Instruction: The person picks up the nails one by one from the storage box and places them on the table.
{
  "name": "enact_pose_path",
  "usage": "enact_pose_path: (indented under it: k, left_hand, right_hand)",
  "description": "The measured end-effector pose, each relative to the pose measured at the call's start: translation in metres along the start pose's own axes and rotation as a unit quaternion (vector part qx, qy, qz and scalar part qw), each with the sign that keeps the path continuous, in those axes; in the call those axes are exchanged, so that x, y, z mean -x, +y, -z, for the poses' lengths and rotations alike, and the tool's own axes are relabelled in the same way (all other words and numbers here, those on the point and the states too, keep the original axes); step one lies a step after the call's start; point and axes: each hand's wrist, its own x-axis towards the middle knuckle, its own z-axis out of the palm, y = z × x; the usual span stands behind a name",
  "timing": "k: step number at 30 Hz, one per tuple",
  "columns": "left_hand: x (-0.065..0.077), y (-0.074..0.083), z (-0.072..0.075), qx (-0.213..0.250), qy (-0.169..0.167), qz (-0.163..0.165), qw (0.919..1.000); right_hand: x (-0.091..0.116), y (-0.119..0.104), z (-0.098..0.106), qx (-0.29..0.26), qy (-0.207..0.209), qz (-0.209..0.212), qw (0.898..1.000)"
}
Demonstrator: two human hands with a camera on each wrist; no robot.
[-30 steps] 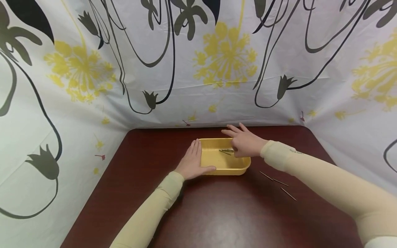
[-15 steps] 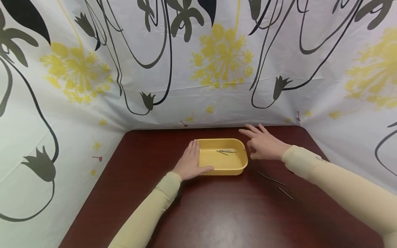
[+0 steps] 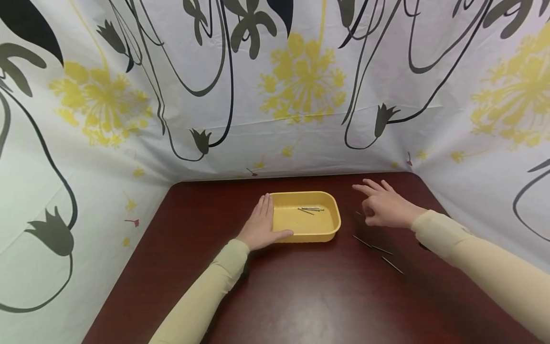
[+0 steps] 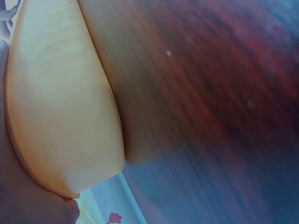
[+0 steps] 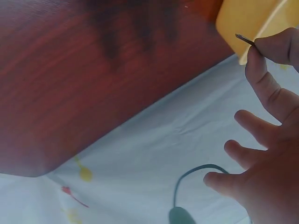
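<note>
A shallow yellow tray (image 3: pixel 296 226) stands near the far side of the table, with several thin metal nails (image 3: pixel 311 209) lying in it. My left hand (image 3: pixel 259 228) rests against the tray's left end, fingers straight along the wall and thumb over the front rim. To the right of the tray, above the table, my right hand (image 3: pixel 388 206) pinches a nail (image 5: pixel 244 39) between thumb and index finger; its pointed end shows in the right wrist view. The other fingers are spread. Three more nails (image 3: pixel 392 265) lie on the table below this hand.
The dark red-brown table (image 3: pixel 296 291) has a glossy top with rounded far corners. A white cloth (image 3: pixel 266 143) with yellow and grey flower prints hangs behind it and at both sides.
My right hand has moved from over the tray out to the right, pinching a nail. My left hand keeps its place on the tray, while the head view shifts slightly.
</note>
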Motion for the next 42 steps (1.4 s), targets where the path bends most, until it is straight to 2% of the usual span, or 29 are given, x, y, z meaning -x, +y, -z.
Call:
enact_pose_path:
  k: [14, 26, 36, 42]
  left_hand:
    - [0.001, 0.0, 0.001, 0.001, -0.002, 0.001, 1.0]
    - [0.002, 0.003, 0.007, 0.007, -0.007, 0.004, 0.9999]
    - [0.001, 0.002, 0.005, 0.002, -0.002, 0.001, 1.0]
    - [0.002, 0.002, 0.003, 0.024, 0.002, 0.004, 0.9997]
  right_hand:
    - [0.03, 0.012, -0.033, -0.04, -0.041, -0.039, 0.998]
    - [0.037, 0.023, -0.067, -0.027, -0.056, -0.051, 0.997]
    - [0.043, 0.019, -0.068, -0.029, -0.046, -0.044, 0.998]
    - [0.045, 0.018, -0.065, -0.035, -0.05, -0.041, 0.997]
